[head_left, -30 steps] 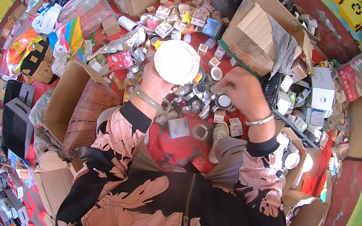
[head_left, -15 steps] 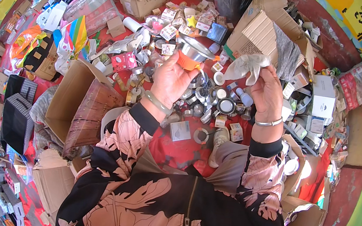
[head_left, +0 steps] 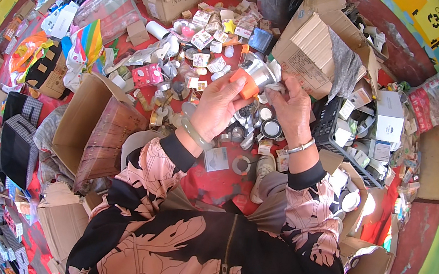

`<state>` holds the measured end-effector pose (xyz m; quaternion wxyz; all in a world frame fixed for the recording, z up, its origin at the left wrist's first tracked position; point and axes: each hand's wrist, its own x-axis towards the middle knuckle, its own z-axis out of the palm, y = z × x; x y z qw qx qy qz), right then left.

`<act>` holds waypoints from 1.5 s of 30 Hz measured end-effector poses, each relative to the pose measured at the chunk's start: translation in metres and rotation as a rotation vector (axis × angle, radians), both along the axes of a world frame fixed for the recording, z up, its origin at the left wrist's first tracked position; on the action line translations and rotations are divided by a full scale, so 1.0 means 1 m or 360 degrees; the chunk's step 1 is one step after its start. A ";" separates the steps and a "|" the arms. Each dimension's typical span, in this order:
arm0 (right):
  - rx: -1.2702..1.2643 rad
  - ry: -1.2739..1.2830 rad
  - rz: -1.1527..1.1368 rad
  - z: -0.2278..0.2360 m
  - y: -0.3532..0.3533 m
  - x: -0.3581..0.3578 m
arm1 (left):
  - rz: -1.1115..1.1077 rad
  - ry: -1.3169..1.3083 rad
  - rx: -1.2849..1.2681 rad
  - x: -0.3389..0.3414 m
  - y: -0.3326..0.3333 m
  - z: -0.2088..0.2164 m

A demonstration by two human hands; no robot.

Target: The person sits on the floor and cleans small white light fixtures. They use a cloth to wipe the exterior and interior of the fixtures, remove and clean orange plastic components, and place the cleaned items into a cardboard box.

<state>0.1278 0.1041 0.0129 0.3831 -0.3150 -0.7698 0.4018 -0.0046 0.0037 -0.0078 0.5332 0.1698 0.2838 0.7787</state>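
Observation:
My left hand [head_left: 218,104] is closed around the orange base of a shiny silver, cup-shaped metal piece [head_left: 262,72]; its exact kind I cannot make out. The piece is tilted, with its metal side toward my right hand [head_left: 293,110]. Pinched in my right fingers is a crumpled off-white cloth [head_left: 276,86], pressed against the metal side. Part of the cloth is hidden by the fingers. Below both hands lies a heap of small metal and plastic parts, including a round dark-rimmed piece with a white face [head_left: 271,128].
Small printed boxes [head_left: 204,39] are piled beyond my hands. An open cardboard box [head_left: 93,126] stands at left, a torn carton [head_left: 320,49] at far right. A black crate [head_left: 342,138] holds white boxes. A flat white box [head_left: 216,160] lies on the red floor covering.
My right hand has moved left and brought the cloth onto the metal piece. My left hand has shifted slightly right and nearer, tilting the piece toward the cloth.

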 end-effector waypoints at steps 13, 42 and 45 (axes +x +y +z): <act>0.0226 0.0130 -0.0102 -0.010 -0.006 -0.011 | 0.0304 0.0960 -0.0157 0.007 -0.002 0.002; 0.0748 -0.0046 -0.0087 -0.001 -0.016 -0.005 | -0.0051 0.0088 -0.0062 -0.012 -0.001 0.015; 0.0519 -0.0050 -0.0078 -0.001 -0.014 -0.002 | 0.0229 0.0995 -0.0054 -0.003 -0.003 0.014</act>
